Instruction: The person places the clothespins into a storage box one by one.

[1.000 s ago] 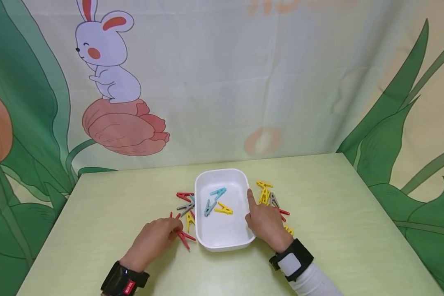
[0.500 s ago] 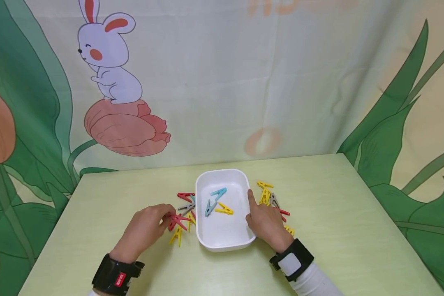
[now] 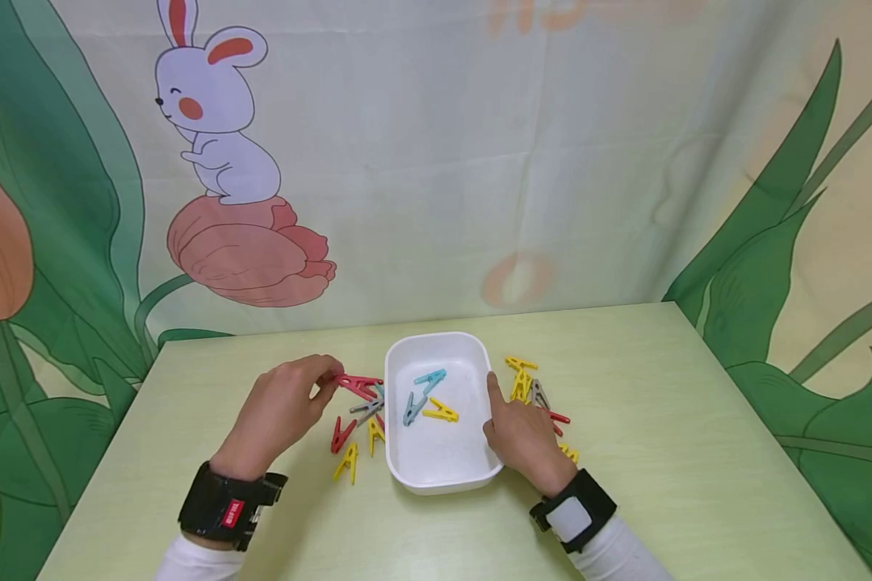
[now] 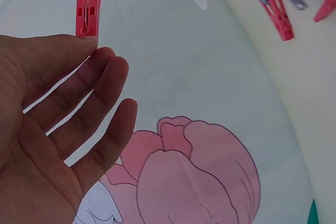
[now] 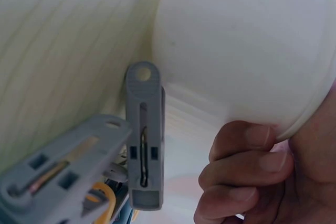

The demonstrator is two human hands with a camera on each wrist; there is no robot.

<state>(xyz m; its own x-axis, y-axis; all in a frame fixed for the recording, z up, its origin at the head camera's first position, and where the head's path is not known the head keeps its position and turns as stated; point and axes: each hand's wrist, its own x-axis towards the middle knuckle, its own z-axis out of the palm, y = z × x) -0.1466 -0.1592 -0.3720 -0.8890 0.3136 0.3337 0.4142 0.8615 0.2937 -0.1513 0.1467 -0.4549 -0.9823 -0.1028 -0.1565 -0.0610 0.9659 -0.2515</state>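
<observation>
My left hand (image 3: 279, 407) pinches a red clothespin (image 4: 88, 9) between thumb and fingertips, left of the white plastic tray (image 3: 436, 489). In the head view this clothespin overlaps the back end of a small pile. On the tray's other side, my right hand (image 3: 526, 440) grips the edge, index finger along the rim and thumb over the inside. The right wrist view has its other fingers (image 5: 247, 166) curled against the outer wall, beside a grey clothespin (image 5: 144, 135). Inside the tray lie two blue clothespins (image 3: 413, 409) and a yellow one (image 3: 441, 410).
Left of the tray, loose on the table (image 3: 436, 541), are a red clothespin (image 3: 343, 434), a yellow clothespin (image 3: 347, 462) and several more, some grey. More yellow, grey and red clothespins (image 3: 521, 386) lie to the right. A printed curtain (image 3: 407, 161) hangs behind the table.
My left hand has carried the red clothespin from the near left of the tray toward the back, uncovering a yellow and a red clothespin. The right hand keeps its place on the tray.
</observation>
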